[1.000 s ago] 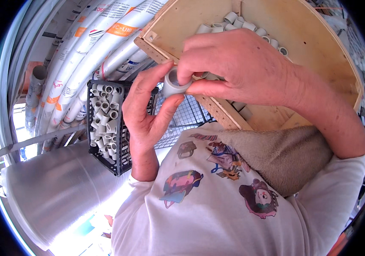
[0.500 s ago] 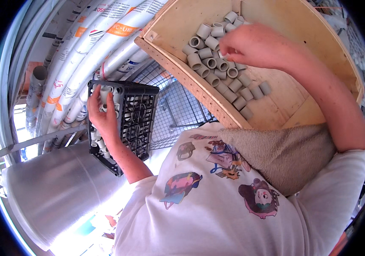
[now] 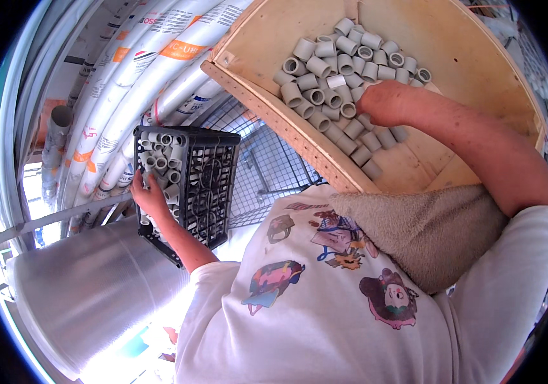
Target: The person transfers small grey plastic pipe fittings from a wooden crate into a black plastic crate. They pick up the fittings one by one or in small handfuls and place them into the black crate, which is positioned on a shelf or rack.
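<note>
My left hand (image 3: 150,197) is at a black plastic crate (image 3: 207,185) packed with grey pipe fittings (image 3: 175,153). Its thumb and forefinger are apart against the fittings, and I make out nothing held between them. On the right, my right hand (image 3: 386,104) is low in a wooden box (image 3: 408,166), over a spread of short grey pipe couplings (image 3: 319,66). The fingers are curled down among the couplings, with the tips hidden, so what they grip does not show. One paler coupling (image 3: 336,81) lies near this hand.
Long white plastic pipes (image 3: 159,57) in printed wrapping lean at the upper left. Below them is a large roll of clear film (image 3: 88,288). A wire mesh cart (image 3: 261,160) stands between crate and box. A brown towel (image 3: 421,224) hangs over the box's near edge.
My left hand has moved down the crate, away from a fitting between its fingers, uncovering the upper fittings. My right hand has shifted nearer and to the right, uncovering the far couplings.
</note>
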Motion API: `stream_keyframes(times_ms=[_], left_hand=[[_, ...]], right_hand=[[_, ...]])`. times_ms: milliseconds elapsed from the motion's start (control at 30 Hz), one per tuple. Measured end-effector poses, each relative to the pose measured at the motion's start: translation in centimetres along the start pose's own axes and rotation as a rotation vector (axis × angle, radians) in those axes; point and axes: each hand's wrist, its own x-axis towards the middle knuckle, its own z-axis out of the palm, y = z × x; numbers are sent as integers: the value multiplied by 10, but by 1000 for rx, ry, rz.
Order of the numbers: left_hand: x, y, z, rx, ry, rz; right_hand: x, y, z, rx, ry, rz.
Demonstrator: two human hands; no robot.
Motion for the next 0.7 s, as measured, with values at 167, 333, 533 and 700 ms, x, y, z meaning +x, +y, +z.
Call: stream_keyframes(times_ms=[167, 333, 533, 700], left_hand=[[1, 30, 4, -24, 56, 45], [8, 87, -5, -208, 62, 60], [10, 173, -23, -613, -18, 83], [3, 247, -52, -776, -74, 223]], right_hand=[[-1, 4, 8, -18, 29, 14], [-3, 10, -6, -40, -101, 10], [-25, 10, -56, 109, 164, 29], [-52, -17, -103, 395, 655, -166]])
